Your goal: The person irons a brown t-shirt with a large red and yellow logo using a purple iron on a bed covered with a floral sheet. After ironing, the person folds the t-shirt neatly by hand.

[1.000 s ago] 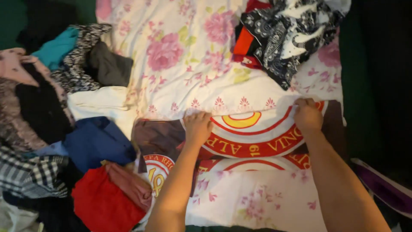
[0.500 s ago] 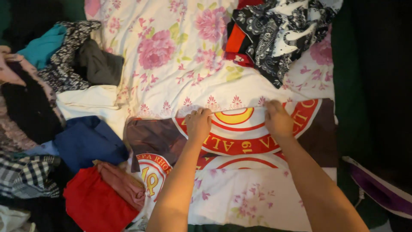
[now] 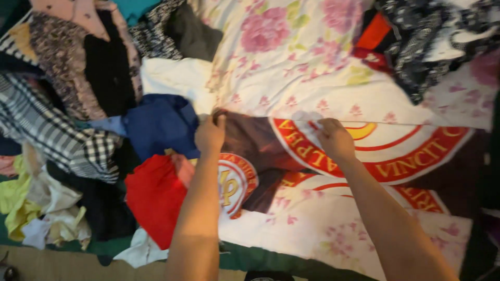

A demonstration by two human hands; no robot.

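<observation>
The left hand pinches the corner of the brown cloth. The right hand presses curled fingers on its top edge, though its hold is unclear.

Free room: floral bedsheet is open beyond the folded edge of the brown printed cloth; also bare in front of it, toward the near edge.

Obstacles, left: blue garment lies just beside the left hand; red garment touches the left forearm; white garment, checked cloth and dark heap behind them close that side.

Obstacle, upper right: black-and-white patterned pile, well apart from the right hand.
</observation>
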